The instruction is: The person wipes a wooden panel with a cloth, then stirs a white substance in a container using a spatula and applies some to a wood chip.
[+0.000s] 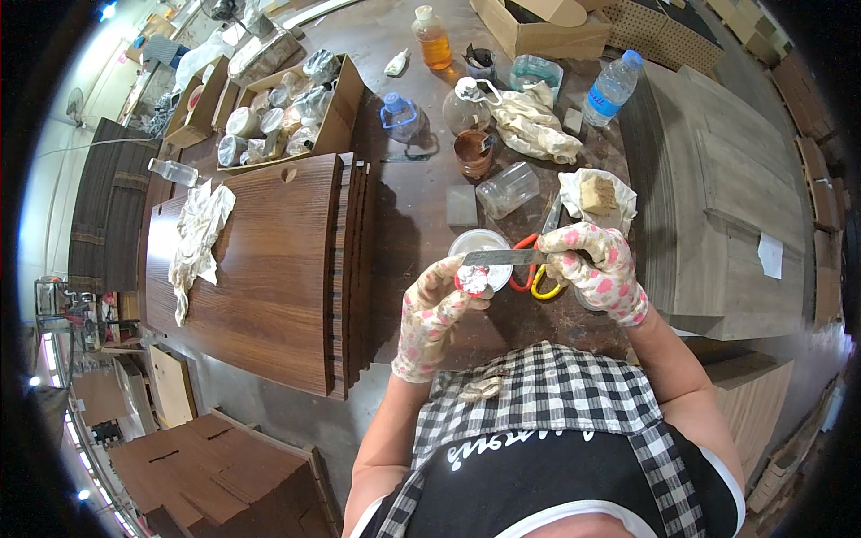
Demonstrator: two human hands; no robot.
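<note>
Left hand point(435, 309), gloved in floral fabric, pinches a small red-rimmed cap point(472, 282) filled with white paste between thumb and fingers. Right hand point(603, 269), gloved to match, is closed on one end of a flat metal blade point(502, 257). Blade runs leftward, near level, its tip at the cap's upper edge; can't tell whether they touch. Both held up in front of me, over the near part of the brown worktop point(395, 211).

Behind the blade, partly covered by it: a round white tub point(473, 235), pale inside. Just right of that, scissors point(526, 240) with one red and one yellow handle loop, partly behind my right hand.

Next out: a grey block point(462, 206), a clear plastic jar point(508, 190) on its side, and a yellowish sponge point(598, 194) on a white cloth point(625, 199).

Farther: a brown-stained cup point(473, 157), a crumpled cream rag point(538, 130), a blue-handled jug point(401, 119) and, off right, a blue-capped water bottle point(613, 88), upright.

Farthest along the worktop, a bottle of amber liquid point(433, 45).
</note>
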